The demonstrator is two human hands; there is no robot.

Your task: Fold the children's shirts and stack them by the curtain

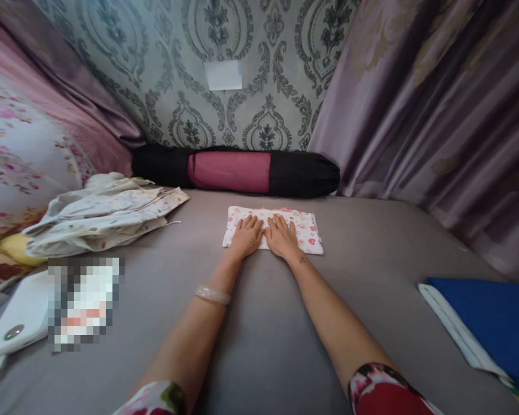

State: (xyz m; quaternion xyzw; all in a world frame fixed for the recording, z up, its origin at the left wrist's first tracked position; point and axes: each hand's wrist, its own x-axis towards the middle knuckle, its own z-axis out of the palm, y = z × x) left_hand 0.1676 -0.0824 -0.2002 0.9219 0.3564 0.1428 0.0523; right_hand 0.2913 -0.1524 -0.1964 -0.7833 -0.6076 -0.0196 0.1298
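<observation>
A folded white cloth with pink and red prints lies flat on the grey sheet. My left hand rests palm down on the cloth's left half, fingers stretched out and pointing away from me. Beside it, my right hand presses flat near the cloth's middle, its fingers slightly spread. The two thumbs almost meet. Both hands cover part of the cloth, so its print there is hidden. Neither hand grips anything.
Behind the cloth, a black and pink rolled bag lies along the wall. Crumpled pale fabric is at left, near a white power bank with a cable and a blurred-out item. Folded blue cloth lies at right, by purple curtains.
</observation>
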